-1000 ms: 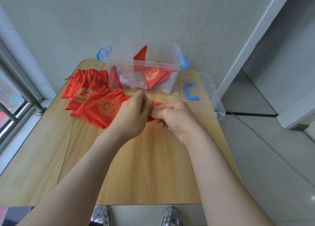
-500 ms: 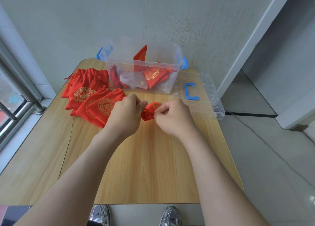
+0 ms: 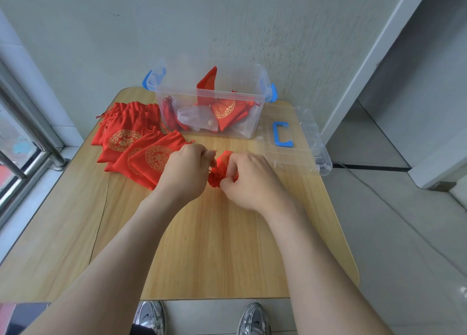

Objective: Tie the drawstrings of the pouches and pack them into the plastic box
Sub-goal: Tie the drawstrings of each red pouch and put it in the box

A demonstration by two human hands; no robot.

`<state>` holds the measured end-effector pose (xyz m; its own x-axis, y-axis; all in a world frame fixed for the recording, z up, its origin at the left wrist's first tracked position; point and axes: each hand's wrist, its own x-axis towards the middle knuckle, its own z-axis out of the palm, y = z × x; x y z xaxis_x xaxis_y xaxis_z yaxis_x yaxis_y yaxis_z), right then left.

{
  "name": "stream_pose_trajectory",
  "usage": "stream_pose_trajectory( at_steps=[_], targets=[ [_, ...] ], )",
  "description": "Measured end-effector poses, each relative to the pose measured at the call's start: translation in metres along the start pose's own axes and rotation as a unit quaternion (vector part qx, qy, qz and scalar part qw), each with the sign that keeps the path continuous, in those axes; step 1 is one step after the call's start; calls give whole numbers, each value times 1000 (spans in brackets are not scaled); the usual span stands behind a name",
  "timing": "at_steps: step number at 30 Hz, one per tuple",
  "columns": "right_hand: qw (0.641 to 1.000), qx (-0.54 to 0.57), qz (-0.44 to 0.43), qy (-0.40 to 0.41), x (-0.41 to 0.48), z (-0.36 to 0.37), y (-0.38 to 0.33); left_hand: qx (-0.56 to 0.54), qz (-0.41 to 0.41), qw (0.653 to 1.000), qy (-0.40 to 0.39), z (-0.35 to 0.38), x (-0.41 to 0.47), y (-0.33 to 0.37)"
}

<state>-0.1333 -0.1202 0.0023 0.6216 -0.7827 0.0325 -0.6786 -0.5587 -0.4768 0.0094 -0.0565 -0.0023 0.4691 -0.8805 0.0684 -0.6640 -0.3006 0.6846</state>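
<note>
The left hand (image 3: 185, 171) and right hand (image 3: 249, 180) were close together above the middle of the counter (image 3: 214, 246), with a small red pouch (image 3: 224, 159) bunched between them. The right hand's fingers were curled round the pouch; the left pinched its thin drawstring (image 3: 213, 152). A pile of flat red pouches (image 3: 136, 142) lay to the left. Behind stood the clear plastic box (image 3: 202, 93), some pouches inside, its lid (image 3: 293, 145) lying just beside it.

The plastic box (image 3: 182, 93) stands open-topped; pouch pile (image 3: 126, 137) seemingly crowds its left.
</note>
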Motion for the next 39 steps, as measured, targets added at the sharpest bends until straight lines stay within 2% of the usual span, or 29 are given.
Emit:
stream_pose_trajectory(
  at_steps=[7, 11, 14, 16, 20, 25, 30, 33, 35, 39],
  targets=[
    [1000, -23, -3, -20, -3, 12, 18, -182, -91, 979, 20, -3, 0, 3],
    [999, 3, 17, 34, -2, 17, 22, -199, -89, 975, 54, -2, 4, 0],
    [988, 98, 45, 110, 2, 17, 22, -205, -118, 968, 87, -2, 7, -5],
    [966, 173, 74, 176, 6, 15, 20, -204, -128, 965, 105, -4, 8, -7],
    [911, 302, 130, 247, 10, 8, 14, -121, -74, 983, 114, -4, 11, -10],
    [885, 366, 83, 276, 15, 4, 3, 14, 20, 995, 94, 9, 15, -29],
    [835, 483, 25, 264, 30, -8, -19, 98, 6, 989, 114, 7, 20, -35],
    [821, 468, -20, 326, 49, -15, -30, 106, 1, 988, 112, 10, 22, -37],
    [832, 405, -44, 376, 66, -24, -32, 121, -5, 988, 92, 14, 25, -39],
    [858, 294, 6, 422, 110, -41, -29, 162, -16, 984, 79, 16, 26, -45]
  ],
)
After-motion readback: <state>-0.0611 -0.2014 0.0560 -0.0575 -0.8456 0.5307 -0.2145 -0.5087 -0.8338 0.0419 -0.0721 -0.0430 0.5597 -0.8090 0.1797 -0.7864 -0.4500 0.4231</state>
